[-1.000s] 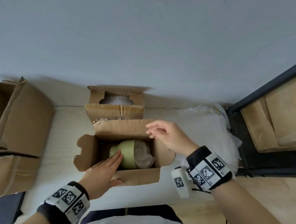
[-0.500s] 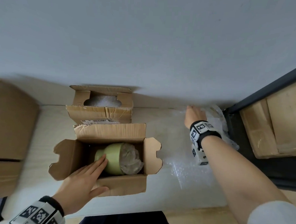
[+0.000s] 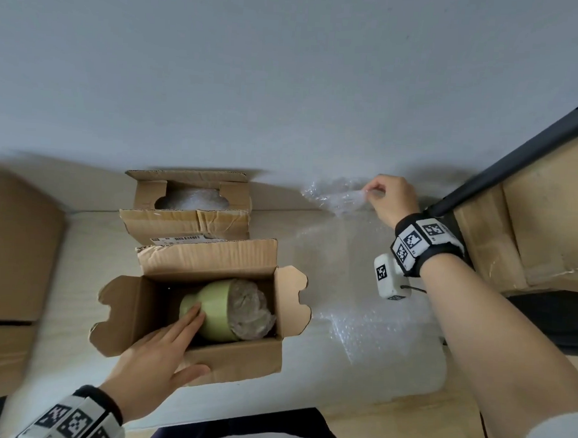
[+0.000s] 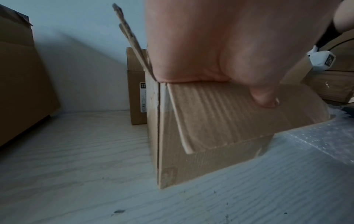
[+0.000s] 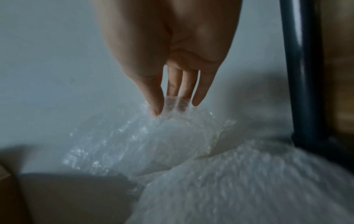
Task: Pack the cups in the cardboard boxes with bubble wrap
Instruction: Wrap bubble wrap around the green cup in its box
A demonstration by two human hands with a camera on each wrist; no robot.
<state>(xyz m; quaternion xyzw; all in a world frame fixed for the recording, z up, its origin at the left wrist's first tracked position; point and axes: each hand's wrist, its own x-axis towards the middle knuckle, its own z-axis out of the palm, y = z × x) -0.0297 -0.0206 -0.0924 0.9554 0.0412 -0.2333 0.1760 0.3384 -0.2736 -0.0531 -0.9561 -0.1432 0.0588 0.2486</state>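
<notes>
A green cup point(image 3: 214, 307) lies on its side in the open near cardboard box point(image 3: 233, 360), its mouth stuffed with wrap. My left hand point(image 3: 160, 352) rests over the box's front wall point(image 4: 220, 121), straight fingers touching the cup and thumb outside on the cardboard. Far right, by the wall, my right hand point(image 3: 387, 199) pinches a crumpled piece of bubble wrap point(image 3: 340, 196) between thumb and fingers point(image 5: 156, 100), with the piece point(image 5: 153, 144) hanging below them. A second open box point(image 3: 189, 218) behind holds bubble wrap.
More bubble wrap sheets point(image 3: 369, 327) cover the white table to the right of the box. Large cardboard boxes point(image 3: 14, 254) stand at the left. A dark metal shelf post point(image 3: 518, 154) with cardboard boxes point(image 3: 541, 225) sits at the right. The wall is close behind.
My right hand went from above the near box out to the far right and took hold of a bubble wrap piece. My left hand stayed on the cup and box.
</notes>
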